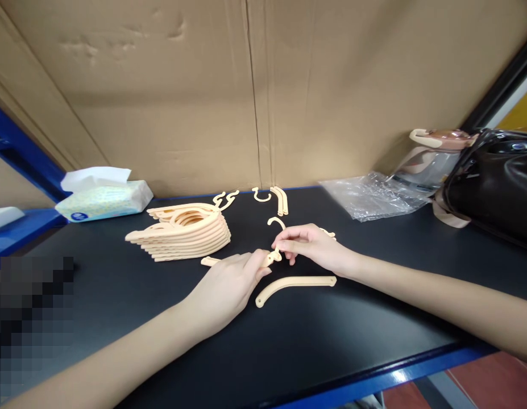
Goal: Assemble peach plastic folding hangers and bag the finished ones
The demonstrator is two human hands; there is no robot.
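Note:
My left hand point(229, 287) is closed around a cream plastic hanger arm point(209, 261), whose two ends stick out past the fingers. My right hand point(312, 245) pinches a cream hanger hook point(276, 221) with its curved end pointing up and away. The base of the hook meets the inner end of the arm between my fingertips; whether the two are locked together I cannot tell. Just in front of my hands a loose curved hanger arm point(297, 282) lies on the black table. Behind my right wrist another cream piece point(330, 233) shows, mostly hidden.
Folded hangers point(190, 237) are stacked at left. A loose hook point(261, 196) and two hanger arms point(282, 201) lie near the cardboard wall point(195, 102). A tissue pack point(107, 199) stands back left; clear plastic point(365, 196), a bottle point(434, 162) and a black bag point(497, 187) occupy the right.

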